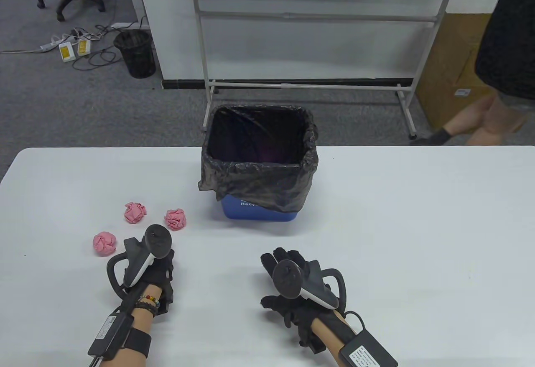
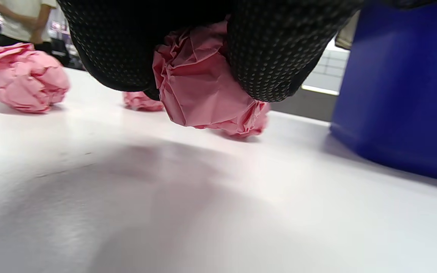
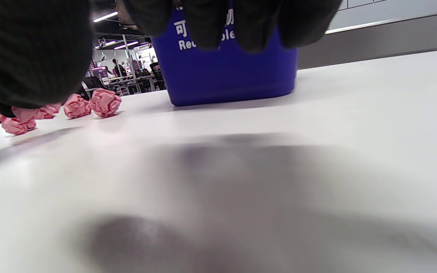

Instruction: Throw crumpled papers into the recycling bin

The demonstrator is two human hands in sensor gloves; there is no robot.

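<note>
My left hand (image 1: 156, 258) grips a pink crumpled paper ball (image 2: 199, 94) between its gloved fingers (image 2: 279, 57), just above the table; the table view hides this ball under the hand. Three more pink balls lie on the white table (image 1: 397, 225) beyond that hand: one far left (image 1: 104, 244), one further back (image 1: 135, 212), one nearer the bin (image 1: 175, 219). The blue recycling bin (image 1: 259, 213), lined with a black bag (image 1: 259, 174), stands at the table's far middle. My right hand (image 1: 286, 264) hovers open and empty over the table, in front of the bin (image 3: 226, 64).
Behind the table a whiteboard on a wheeled frame (image 1: 309, 87) stands on grey carpet. A black mesh waste basket (image 1: 136, 53) and cables lie at the back left. A person's legs (image 1: 485, 120) and a cardboard box (image 1: 451, 70) are at the back right.
</note>
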